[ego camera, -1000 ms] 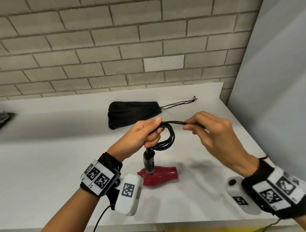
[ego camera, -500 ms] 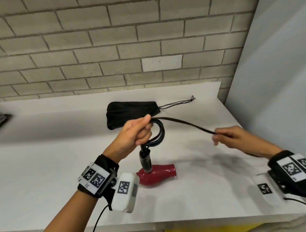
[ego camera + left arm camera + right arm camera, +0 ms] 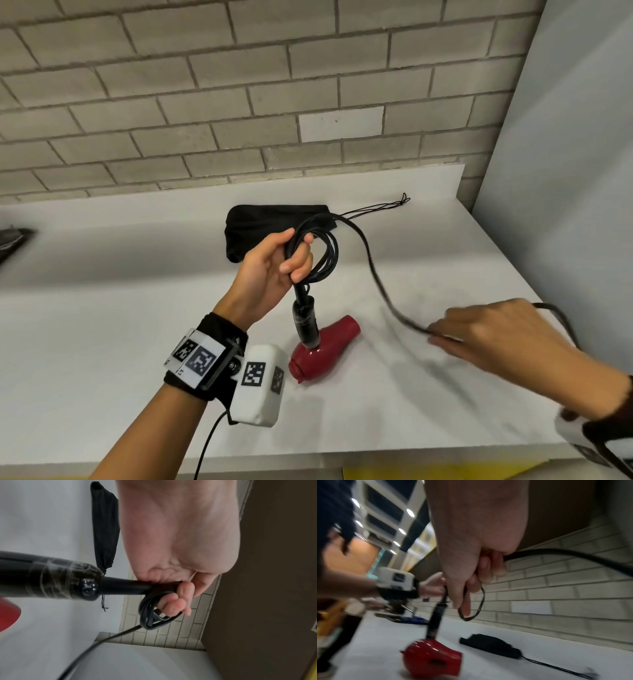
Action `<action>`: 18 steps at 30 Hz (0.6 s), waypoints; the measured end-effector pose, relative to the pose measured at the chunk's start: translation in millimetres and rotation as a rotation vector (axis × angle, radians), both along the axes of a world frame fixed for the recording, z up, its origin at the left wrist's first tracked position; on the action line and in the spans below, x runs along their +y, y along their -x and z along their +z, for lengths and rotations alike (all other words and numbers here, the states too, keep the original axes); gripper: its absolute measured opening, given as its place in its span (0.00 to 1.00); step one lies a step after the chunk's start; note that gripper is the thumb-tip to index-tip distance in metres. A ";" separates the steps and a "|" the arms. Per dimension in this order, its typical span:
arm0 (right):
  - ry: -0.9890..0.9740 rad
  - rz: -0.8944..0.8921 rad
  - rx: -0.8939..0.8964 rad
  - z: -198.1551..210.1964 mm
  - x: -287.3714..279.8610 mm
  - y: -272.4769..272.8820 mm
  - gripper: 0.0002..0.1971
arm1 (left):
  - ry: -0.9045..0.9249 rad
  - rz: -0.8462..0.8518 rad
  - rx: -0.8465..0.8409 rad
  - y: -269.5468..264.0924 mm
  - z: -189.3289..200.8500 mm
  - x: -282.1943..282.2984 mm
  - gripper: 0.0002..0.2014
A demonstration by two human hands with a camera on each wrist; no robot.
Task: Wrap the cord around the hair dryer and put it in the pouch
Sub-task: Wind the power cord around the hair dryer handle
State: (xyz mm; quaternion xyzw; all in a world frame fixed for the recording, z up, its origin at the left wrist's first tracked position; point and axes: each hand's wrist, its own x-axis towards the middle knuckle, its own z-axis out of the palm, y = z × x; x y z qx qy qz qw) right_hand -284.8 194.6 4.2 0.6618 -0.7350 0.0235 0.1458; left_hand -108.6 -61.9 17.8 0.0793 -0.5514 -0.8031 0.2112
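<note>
A red hair dryer (image 3: 325, 346) (image 3: 431, 657) lies on the white counter (image 3: 102, 342) with its black handle (image 3: 306, 320) (image 3: 51, 574) pointing up. My left hand (image 3: 274, 270) (image 3: 178, 547) grips several coils of the black cord (image 3: 327, 255) (image 3: 154, 615) above the handle's end. From the coils the cord runs down to the right into my right hand (image 3: 486, 337) (image 3: 479, 563), which holds it low over the counter. A black drawstring pouch (image 3: 270, 229) (image 3: 104, 526) (image 3: 491, 647) lies flat behind the left hand.
The brick wall (image 3: 239, 102) backs the counter and a grey panel (image 3: 565, 171) closes its right side. The pouch's drawstrings (image 3: 380, 207) trail toward the right. A dark object (image 3: 13, 240) sits at the far left edge. Another person shows in the right wrist view.
My right hand has slid along the cord, swinging right and then down toward the counter. The left hand has risen with the coils and the dryer's nozzle now tilts up.
</note>
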 end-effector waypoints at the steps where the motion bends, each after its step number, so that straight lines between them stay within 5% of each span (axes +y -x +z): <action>1: -0.032 0.077 0.043 3.1 -4.5 -11.4 0.17 | -0.013 -0.006 0.002 0.0 0.4 0.1 0.16; 10: -0.054 0.655 -0.019 38.0 -41.9 -72.3 0.04 | 0.158 0.005 -0.048 4.5 3.3 14.2 0.17; 18: 0.231 0.665 -0.354 89.3 -78.8 -62.8 0.12 | 0.307 -0.099 -0.176 11.5 1.1 29.1 0.11</action>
